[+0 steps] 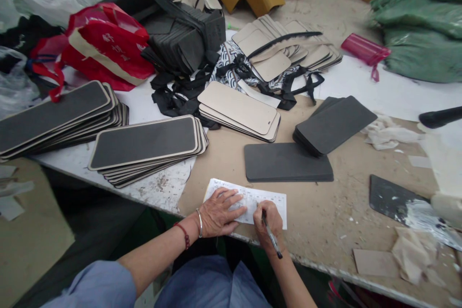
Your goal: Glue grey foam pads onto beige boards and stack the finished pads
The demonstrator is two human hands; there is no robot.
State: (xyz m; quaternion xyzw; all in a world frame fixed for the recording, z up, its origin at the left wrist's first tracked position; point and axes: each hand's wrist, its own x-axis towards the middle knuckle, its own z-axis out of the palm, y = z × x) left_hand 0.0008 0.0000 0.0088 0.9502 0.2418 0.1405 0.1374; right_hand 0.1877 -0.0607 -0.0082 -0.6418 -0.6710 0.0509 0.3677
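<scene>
A white printed paper sheet [278, 207] lies at the table's front edge. My left hand [219, 212] rests flat on its left part, fingers spread, with a silver bangle and a red bead bracelet on the wrist. My right hand [269, 224] is closed around a pen [271, 235], its writing end near the sheet's right half and hidden by the fingers. Just beyond the paper are dark grey rounded panels [285, 162], with more dark panels [335, 125] stacked at an angle behind them. A beige panel stack [238, 108] lies farther back.
Black panels with beige rims [144, 143] are stacked at left, near a red bag [108, 45]. Dark bundled pieces [180, 33] and beige pieces [270, 65] lie behind. At right are a white-smeared dark panel [390, 197], crumpled cloth [415, 252] and a green sack [422, 48].
</scene>
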